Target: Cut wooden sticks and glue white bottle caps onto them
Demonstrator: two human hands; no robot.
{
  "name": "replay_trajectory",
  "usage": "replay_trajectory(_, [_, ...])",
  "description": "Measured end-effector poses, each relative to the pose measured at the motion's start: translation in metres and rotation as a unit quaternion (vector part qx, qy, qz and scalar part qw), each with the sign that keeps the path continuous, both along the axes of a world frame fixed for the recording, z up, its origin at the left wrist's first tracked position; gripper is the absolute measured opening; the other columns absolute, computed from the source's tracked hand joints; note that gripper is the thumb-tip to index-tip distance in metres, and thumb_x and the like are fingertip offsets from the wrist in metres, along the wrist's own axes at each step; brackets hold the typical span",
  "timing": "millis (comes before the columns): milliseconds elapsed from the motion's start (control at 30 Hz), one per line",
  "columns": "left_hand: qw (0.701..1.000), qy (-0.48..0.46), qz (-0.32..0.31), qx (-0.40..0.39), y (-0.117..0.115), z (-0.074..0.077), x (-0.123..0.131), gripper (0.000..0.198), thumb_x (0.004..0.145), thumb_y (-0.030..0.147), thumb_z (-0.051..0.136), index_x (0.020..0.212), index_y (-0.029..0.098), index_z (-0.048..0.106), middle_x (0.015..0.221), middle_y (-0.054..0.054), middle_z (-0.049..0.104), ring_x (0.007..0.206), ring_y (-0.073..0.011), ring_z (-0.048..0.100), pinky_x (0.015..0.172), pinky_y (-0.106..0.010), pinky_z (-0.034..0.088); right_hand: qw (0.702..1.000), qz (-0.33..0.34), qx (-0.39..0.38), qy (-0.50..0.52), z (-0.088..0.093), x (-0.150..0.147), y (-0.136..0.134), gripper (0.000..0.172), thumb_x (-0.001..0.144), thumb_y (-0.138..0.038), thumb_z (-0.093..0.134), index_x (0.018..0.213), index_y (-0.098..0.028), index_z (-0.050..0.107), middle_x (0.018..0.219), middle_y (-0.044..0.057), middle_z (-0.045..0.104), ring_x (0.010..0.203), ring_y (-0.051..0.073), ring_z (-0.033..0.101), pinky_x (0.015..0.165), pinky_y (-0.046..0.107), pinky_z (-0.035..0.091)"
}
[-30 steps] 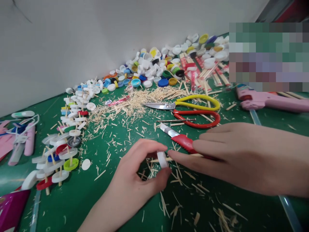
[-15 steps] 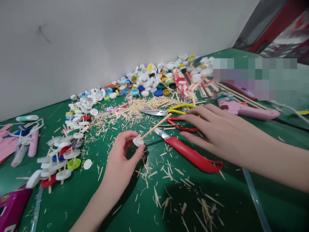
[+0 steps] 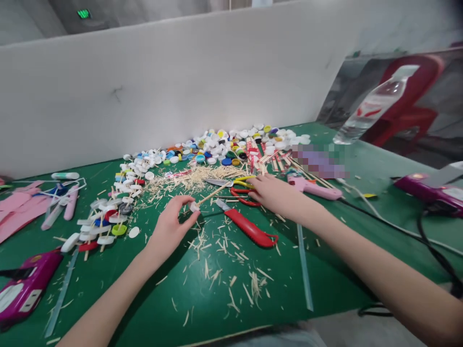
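My left hand [image 3: 173, 219] pinches a small white bottle cap [image 3: 194, 206] between thumb and fingers. A thin wooden stick [image 3: 214, 193] rises from the cap to the upper right. My right hand [image 3: 271, 193] is over the handles of the scissors [image 3: 217, 182], palm down, fingers stretched out and partly spread. Its fingertips hide part of the yellow handle [image 3: 243, 180] and lie beside a red looped handle [image 3: 244, 201]; whether they touch is unclear. Below, between the hands, lies a red-handled utility knife [image 3: 249, 227], its blade pointing to the upper left.
Wood shavings [image 3: 198, 178] cover the green table [image 3: 152, 308]. Caps threaded on sticks [image 3: 104, 226] stand at left; loose bottle caps [image 3: 217, 144] pile along the white partition [image 3: 162, 86]. A pink glue gun [image 3: 318, 189], purple boxes [image 3: 31, 289] and a water bottle [image 3: 376, 106] are around.
The view has tilted up and shifted right, showing the bottle, a chair and the table's front edge. My right hand has come closer to the scissors' handles. My left hand still holds the cap.
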State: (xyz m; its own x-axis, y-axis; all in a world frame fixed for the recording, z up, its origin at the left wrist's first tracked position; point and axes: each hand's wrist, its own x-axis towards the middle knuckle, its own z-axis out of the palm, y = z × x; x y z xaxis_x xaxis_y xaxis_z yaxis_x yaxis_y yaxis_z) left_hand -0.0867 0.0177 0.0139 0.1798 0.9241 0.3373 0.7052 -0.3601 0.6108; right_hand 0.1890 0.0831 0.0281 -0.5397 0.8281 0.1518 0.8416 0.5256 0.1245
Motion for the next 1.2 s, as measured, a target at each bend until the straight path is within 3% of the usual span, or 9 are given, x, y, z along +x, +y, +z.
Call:
replay_trajectory(133, [1.0, 0.006, 0.0, 0.003, 0.001, -0.003, 0.003, 0.023, 0.088, 0.031, 0.05, 0.108, 0.021, 0.051, 0.108, -0.007, 0.058, 0.102, -0.0202, 0.054, 0.091, -0.038, 0.042, 0.999, 0.015, -0.031, -0.011, 0.002, -0.006, 0.0, 0.024, 0.082, -0.007, 0.04, 0.096, -0.01, 0.059, 0.09, 0.013, 0.062, 0.077, 0.019, 0.057, 0.067, 0.028, 0.042])
replay_trajectory(267, [1.0, 0.007, 0.001, -0.006, 0.001, -0.002, 0.002, 0.022, 0.088, 0.033, 0.049, 0.106, 0.021, 0.052, 0.109, -0.007, 0.059, 0.103, -0.0202, 0.054, 0.09, -0.037, 0.043, 1.0, -0.011, 0.01, -0.001, 0.006, -0.016, -0.005, 0.028, 0.076, -0.001, 0.04, 0.095, -0.01, 0.058, 0.094, 0.015, 0.062, 0.088, 0.024, 0.057, 0.076, 0.032, 0.041])
replay_trajectory(433, [0.994, -0.103, 0.014, -0.04, 0.001, 0.002, 0.003, 0.021, 0.085, 0.035, 0.054, 0.101, 0.021, 0.053, 0.101, -0.005, 0.063, 0.093, -0.0182, 0.06, 0.087, -0.036, 0.046, 0.994, -0.08, 0.026, 0.07, 0.015, -0.012, -0.009, 0.031, 0.081, -0.022, 0.049, 0.108, -0.007, 0.049, 0.101, 0.02, 0.06, 0.095, 0.031, 0.056, 0.076, 0.038, 0.043])
replay_trajectory(533, [0.965, -0.252, 0.02, -0.073, 0.005, 0.002, 0.005, 0.024, 0.081, 0.034, 0.059, 0.099, 0.02, 0.05, 0.1, -0.006, 0.064, 0.093, -0.017, 0.062, 0.089, -0.035, 0.047, 0.963, -0.118, -0.114, 0.212, 0.018, -0.004, -0.005, 0.043, 0.079, -0.041, 0.055, 0.11, -0.013, 0.046, 0.094, 0.013, 0.062, 0.081, 0.026, 0.06, 0.067, 0.035, 0.045])
replay_trajectory(633, [0.93, -0.351, 0.031, -0.1, 0.011, 0.0, 0.005, 0.029, 0.076, 0.034, 0.064, 0.096, 0.019, 0.05, 0.1, -0.007, 0.065, 0.095, -0.0177, 0.063, 0.091, -0.036, 0.048, 0.898, -0.053, -0.286, 0.33, 0.016, -0.002, -0.001, 0.044, 0.078, -0.051, 0.054, 0.108, -0.018, 0.046, 0.09, 0.007, 0.063, 0.074, 0.021, 0.06, 0.066, 0.033, 0.047])
replay_trajectory(733, [0.91, -0.397, 0.045, -0.114, 0.014, -0.002, 0.003, 0.033, 0.073, 0.037, 0.067, 0.096, 0.018, 0.054, 0.096, -0.006, 0.067, 0.088, -0.0178, 0.065, 0.09, -0.036, 0.048, 0.85, 0.001, -0.339, 0.404, 0.014, -0.003, -0.001, 0.047, 0.078, -0.054, 0.055, 0.109, -0.02, 0.047, 0.095, 0.006, 0.061, 0.079, 0.019, 0.059, 0.069, 0.033, 0.048])
replay_trajectory(933, [0.877, -0.46, 0.035, -0.132, 0.015, -0.004, -0.001, 0.035, 0.073, 0.039, 0.068, 0.099, 0.018, 0.056, 0.097, -0.006, 0.068, 0.082, -0.0142, 0.064, 0.087, -0.032, 0.048, 0.891, -0.042, -0.351, 0.287, 0.023, -0.001, -0.014, 0.059, 0.066, -0.058, 0.065, 0.108, -0.022, 0.044, 0.094, 0.007, 0.061, 0.079, 0.022, 0.058, 0.069, 0.036, 0.047])
replay_trajectory(1033, [0.885, -0.444, 0.032, -0.138, 0.014, -0.002, 0.001, 0.033, 0.074, 0.038, 0.067, 0.098, 0.018, 0.056, 0.096, -0.005, 0.067, 0.082, -0.014, 0.063, 0.083, -0.03, 0.048, 0.887, -0.048, -0.404, 0.218, 0.027, -0.005, -0.027, 0.061, 0.065, -0.064, 0.061, 0.104, -0.021, 0.042, 0.091, 0.008, 0.061, 0.07, 0.022, 0.059, 0.06, 0.036, 0.047])
replay_trajectory(1200, [0.913, -0.377, 0.036, -0.151, 0.008, 0.004, 0.008, 0.032, 0.074, 0.038, 0.067, 0.097, 0.018, 0.058, 0.094, -0.004, 0.067, 0.082, -0.014, 0.061, 0.079, -0.028, 0.048, 0.901, -0.036, -0.387, 0.19, 0.028, -0.018, -0.038, 0.061, 0.064, -0.067, 0.059, 0.099, -0.021, 0.04, 0.093, 0.008, 0.059, 0.066, 0.02, 0.058, 0.056, 0.034, 0.044])
